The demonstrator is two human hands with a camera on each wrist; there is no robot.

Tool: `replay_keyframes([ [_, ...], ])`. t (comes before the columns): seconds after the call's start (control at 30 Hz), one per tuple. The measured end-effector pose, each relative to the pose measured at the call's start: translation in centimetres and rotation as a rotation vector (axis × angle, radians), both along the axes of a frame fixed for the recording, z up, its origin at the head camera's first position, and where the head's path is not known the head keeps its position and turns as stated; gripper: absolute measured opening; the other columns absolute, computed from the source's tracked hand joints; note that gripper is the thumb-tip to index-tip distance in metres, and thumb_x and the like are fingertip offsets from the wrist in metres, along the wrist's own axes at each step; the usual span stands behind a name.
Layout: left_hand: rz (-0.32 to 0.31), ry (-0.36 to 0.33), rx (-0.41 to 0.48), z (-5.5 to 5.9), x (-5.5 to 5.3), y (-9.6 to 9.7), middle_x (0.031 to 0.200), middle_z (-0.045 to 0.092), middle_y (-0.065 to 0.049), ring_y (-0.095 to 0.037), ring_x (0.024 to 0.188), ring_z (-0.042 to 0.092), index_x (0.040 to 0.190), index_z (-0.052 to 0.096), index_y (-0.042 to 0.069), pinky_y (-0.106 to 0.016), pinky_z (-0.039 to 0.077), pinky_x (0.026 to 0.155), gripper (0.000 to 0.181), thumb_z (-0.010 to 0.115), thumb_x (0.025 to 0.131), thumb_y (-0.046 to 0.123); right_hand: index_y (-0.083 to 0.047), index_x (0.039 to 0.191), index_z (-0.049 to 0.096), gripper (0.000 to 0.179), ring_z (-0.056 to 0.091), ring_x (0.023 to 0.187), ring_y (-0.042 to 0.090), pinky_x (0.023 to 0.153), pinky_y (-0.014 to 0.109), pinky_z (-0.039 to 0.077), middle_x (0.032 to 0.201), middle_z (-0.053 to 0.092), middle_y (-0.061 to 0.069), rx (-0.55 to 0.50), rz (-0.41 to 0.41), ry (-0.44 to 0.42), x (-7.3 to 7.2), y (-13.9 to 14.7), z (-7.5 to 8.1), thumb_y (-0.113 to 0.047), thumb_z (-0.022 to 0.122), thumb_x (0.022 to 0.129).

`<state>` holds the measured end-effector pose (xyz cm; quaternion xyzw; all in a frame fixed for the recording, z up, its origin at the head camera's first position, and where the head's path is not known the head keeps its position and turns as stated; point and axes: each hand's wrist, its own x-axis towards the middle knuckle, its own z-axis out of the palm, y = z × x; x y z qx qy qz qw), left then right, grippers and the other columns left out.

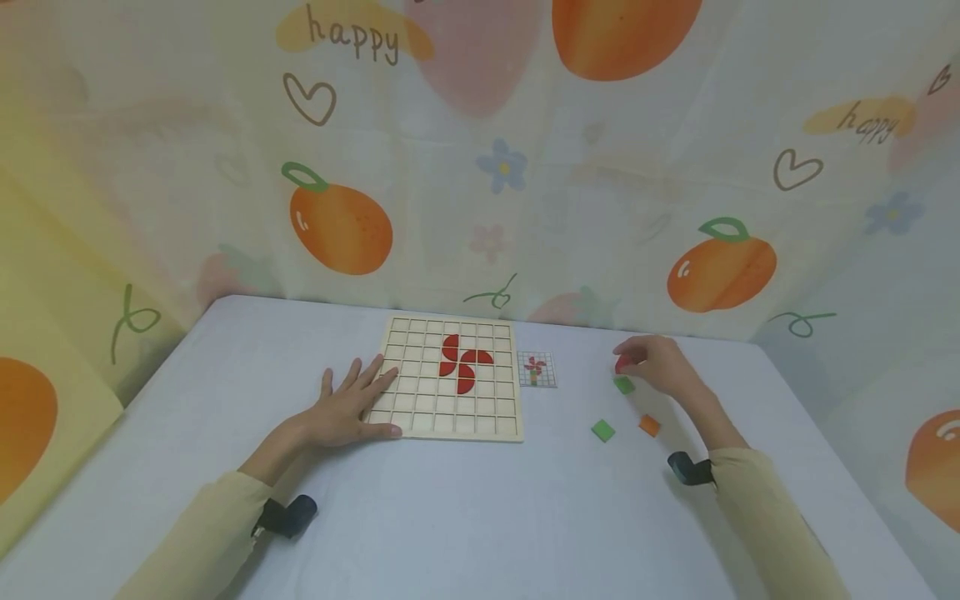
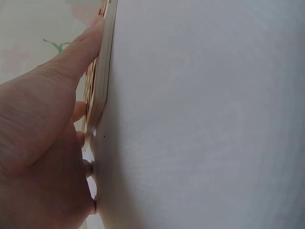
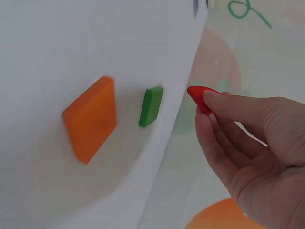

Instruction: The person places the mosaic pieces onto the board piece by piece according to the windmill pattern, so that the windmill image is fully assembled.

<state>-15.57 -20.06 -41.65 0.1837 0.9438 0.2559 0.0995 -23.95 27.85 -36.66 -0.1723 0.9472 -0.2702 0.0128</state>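
My right hand [image 1: 654, 365] pinches a red piece [image 3: 201, 98] between thumb and fingers, above the table on the right. Just below it lies a green square tile [image 1: 624, 385]. With fingers spread, my left hand [image 1: 347, 412] rests on the left edge of a wooden grid board [image 1: 420, 417]. Red quarter-round pieces [image 1: 467, 381] form a pinwheel in the board's upper middle. In the left wrist view the thumb [image 2: 78, 55] lies along the board's near edge.
A small pattern card [image 1: 537, 369] with a pinwheel picture lies against the board's right side. Nearer me on the right are another green tile [image 1: 603, 430] and an orange tile [image 1: 649, 426]. A printed curtain [image 1: 450, 208] hangs behind the white table [image 1: 465, 517].
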Motion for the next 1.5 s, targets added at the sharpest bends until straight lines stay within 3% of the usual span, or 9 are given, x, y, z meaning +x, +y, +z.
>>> replay_keyframes([
  [0.17, 0.001, -0.004, 0.002, 0.1, 0.1, 0.0, 0.162, 0.005, -0.022, -0.051, 0.145, -0.005, 0.155, 0.025, 0.006, -0.072, -0.014, 0.105, 0.096, 0.069, 0.085, 0.054, 0.008, 0.108, 0.07, 0.023, 0.066, 0.09, 0.032, 0.085, 0.048, 0.054, 0.094, 0.072, 0.016, -0.022, 0.023, 0.021, -0.4, -1.5, 0.0, 0.002, 0.072, 0.086],
  [0.37, 0.005, -0.006, -0.001, -0.1, 0.0, 0.0, 0.162, 0.004, -0.022, -0.051, 0.145, -0.006, 0.155, 0.024, 0.007, -0.071, -0.014, 0.105, 0.097, 0.069, 0.085, 0.056, 0.005, 0.108, 0.072, 0.024, 0.067, 0.087, 0.028, 0.084, 0.044, 0.055, 0.095, 0.073, 0.014, -0.023, -0.001, -0.03, -0.8, -3.4, 0.0, -0.003, 0.074, 0.086],
  [0.53, 0.007, -0.009, 0.001, -0.2, 0.1, -0.1, 0.162, 0.004, -0.022, -0.05, 0.145, -0.006, 0.156, 0.024, 0.007, -0.071, -0.015, 0.105, 0.097, 0.069, 0.084, 0.056, 0.006, 0.109, 0.071, 0.024, 0.066, 0.091, 0.03, 0.084, 0.043, 0.054, 0.097, 0.072, 0.016, -0.027, 0.028, -0.012, -1.0, -5.0, 0.0, 0.001, 0.072, 0.086],
  [0.97, 0.0, -0.005, -0.001, -0.1, 0.1, 0.0, 0.162, 0.005, -0.022, -0.051, 0.145, -0.005, 0.155, 0.024, 0.007, -0.072, -0.014, 0.105, 0.097, 0.069, 0.085, 0.055, 0.007, 0.103, 0.073, 0.02, 0.067, 0.087, 0.027, 0.072, 0.033, 0.051, 0.094, 0.073, 0.014, -0.071, 0.09, -0.01, -1.3, -8.6, 0.1, 0.004, 0.073, 0.083],
  [1.27, 0.005, -0.001, -0.008, -0.1, 0.0, 0.0, 0.162, 0.005, -0.022, -0.051, 0.145, -0.005, 0.155, 0.024, 0.006, -0.072, -0.014, 0.105, 0.096, 0.069, 0.085, 0.055, 0.003, 0.104, 0.073, 0.02, 0.066, 0.087, 0.025, 0.081, 0.037, 0.054, 0.095, 0.073, 0.012, -0.049, 0.117, -0.003, -1.5, -11.3, 0.1, 0.003, 0.073, 0.084],
  [1.5, 0.01, -0.007, -0.014, 0.2, 0.1, 0.2, 0.162, 0.005, -0.022, -0.051, 0.145, -0.005, 0.155, 0.024, 0.006, -0.072, -0.013, 0.105, 0.096, 0.069, 0.085, 0.054, 0.002, 0.102, 0.075, 0.018, 0.067, 0.087, 0.023, 0.081, 0.034, 0.055, 0.095, 0.073, 0.011, -0.085, 0.13, -0.028, -1.6, -13.2, 0.2, 0.005, 0.073, 0.084],
])
